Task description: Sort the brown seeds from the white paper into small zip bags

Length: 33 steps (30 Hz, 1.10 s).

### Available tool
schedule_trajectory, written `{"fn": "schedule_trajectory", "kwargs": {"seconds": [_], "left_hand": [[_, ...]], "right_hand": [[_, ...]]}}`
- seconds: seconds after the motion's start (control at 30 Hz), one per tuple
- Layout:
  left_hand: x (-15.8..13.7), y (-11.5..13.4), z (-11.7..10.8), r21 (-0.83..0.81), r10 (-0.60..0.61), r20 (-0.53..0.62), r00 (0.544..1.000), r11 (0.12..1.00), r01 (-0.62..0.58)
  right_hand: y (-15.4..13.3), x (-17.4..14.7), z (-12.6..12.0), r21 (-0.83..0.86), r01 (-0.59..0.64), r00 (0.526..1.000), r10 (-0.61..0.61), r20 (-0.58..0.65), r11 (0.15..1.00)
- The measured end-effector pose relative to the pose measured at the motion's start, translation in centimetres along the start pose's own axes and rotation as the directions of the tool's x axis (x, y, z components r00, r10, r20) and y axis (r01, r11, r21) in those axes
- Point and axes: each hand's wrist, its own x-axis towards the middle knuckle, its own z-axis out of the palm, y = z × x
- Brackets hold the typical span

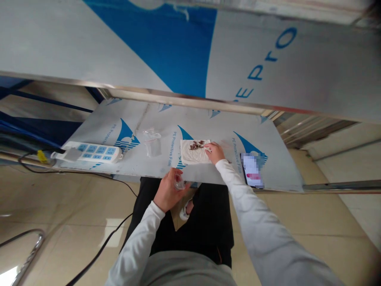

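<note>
A small clear plastic container (pixel 179 182), perhaps a cup, is held in the curled fingers of my left hand (pixel 168 190) at the table's front edge. My right hand (pixel 216 154) reaches over the right side of a white padded cloth or tissue (pixel 190 158). Its thumb and fingertips are pinched together beside a cluster of small dark brown pieces (pixel 195 146) lying on the white pad. Whatever sits between those fingertips is too small to tell.
On the film-covered metal table (pixel 157 165) lie a clear zip bag (pixel 153 143), a white power strip (pixel 92 153) at the left and a phone (pixel 252 171) at the right. An overhead metal shelf (pixel 238 59) spans the back. A black cable (pixel 101 250) crosses the floor.
</note>
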Motion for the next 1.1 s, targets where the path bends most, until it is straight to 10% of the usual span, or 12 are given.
{"fn": "schedule_trajectory", "kwargs": {"seconds": [0.3,1.1], "left_hand": [[-1.6,-0.9,0.8,-0.004,-0.081,0.087,0.993,0.997,0.081],[-1.2,-1.4,0.9,-0.047,-0.08,0.059,0.995,0.995,0.083]], "right_hand": [[2.0,2.6,2.3,-0.18,0.079,0.99,-0.056,0.129,0.981],[-3.5,3.0,4.9,-0.389,-0.144,0.978,0.192,0.086,0.91]]}}
